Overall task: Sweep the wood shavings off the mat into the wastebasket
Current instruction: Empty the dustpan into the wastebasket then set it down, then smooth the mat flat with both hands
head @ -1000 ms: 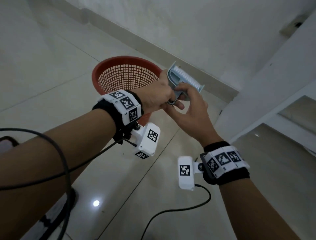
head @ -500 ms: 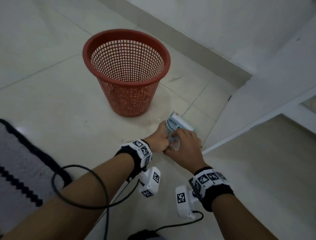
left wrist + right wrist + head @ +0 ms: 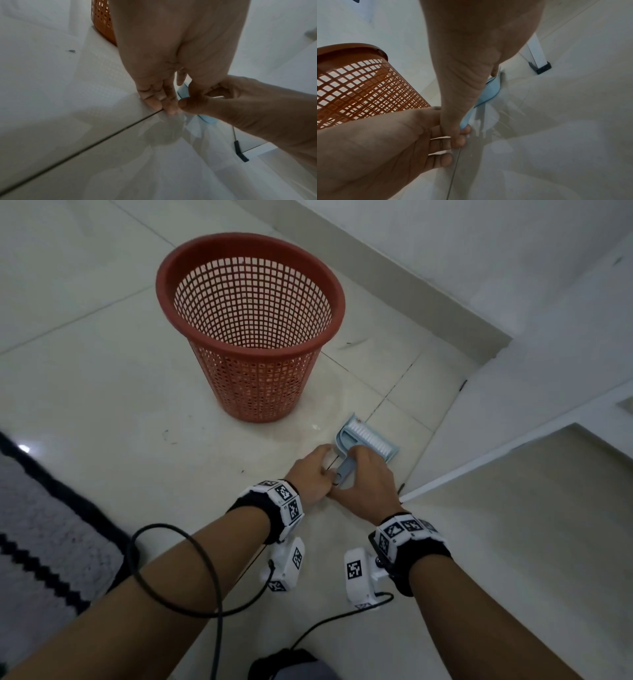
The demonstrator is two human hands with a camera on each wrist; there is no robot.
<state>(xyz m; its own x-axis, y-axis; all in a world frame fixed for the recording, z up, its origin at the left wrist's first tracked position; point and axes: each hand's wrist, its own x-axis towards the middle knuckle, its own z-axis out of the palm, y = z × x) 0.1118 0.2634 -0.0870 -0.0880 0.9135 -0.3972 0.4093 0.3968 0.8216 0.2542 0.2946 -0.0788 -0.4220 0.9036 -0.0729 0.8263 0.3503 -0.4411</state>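
Observation:
A light-blue dustpan with its white-bristled brush (image 3: 368, 444) lies on the tiled floor just right of the red mesh wastebasket (image 3: 254, 385). Both hands hold its grey-blue handle (image 3: 343, 471). My left hand (image 3: 313, 470) curls its fingers at the handle's left side. My right hand (image 3: 368, 474) grips from above, over the pan's near edge. The left wrist view shows my left fingers (image 3: 160, 98) down at the floor, with blue plastic (image 3: 183, 92) between both hands. In the right wrist view the blue pan (image 3: 489, 93) lies under my right palm, beside the wastebasket (image 3: 359, 88).
A grey mat with a black zigzag border (image 3: 41, 535) lies at the left edge. A white wall skirting runs behind the wastebasket. A white table leg with a black foot (image 3: 541, 66) stands close on the right. Black cables (image 3: 178, 570) hang from my wrists.
Both hands brought the dustpan and brush down from beside the wastebasket's rim to the floor at its right. The head view tilted down, bringing the mat into sight.

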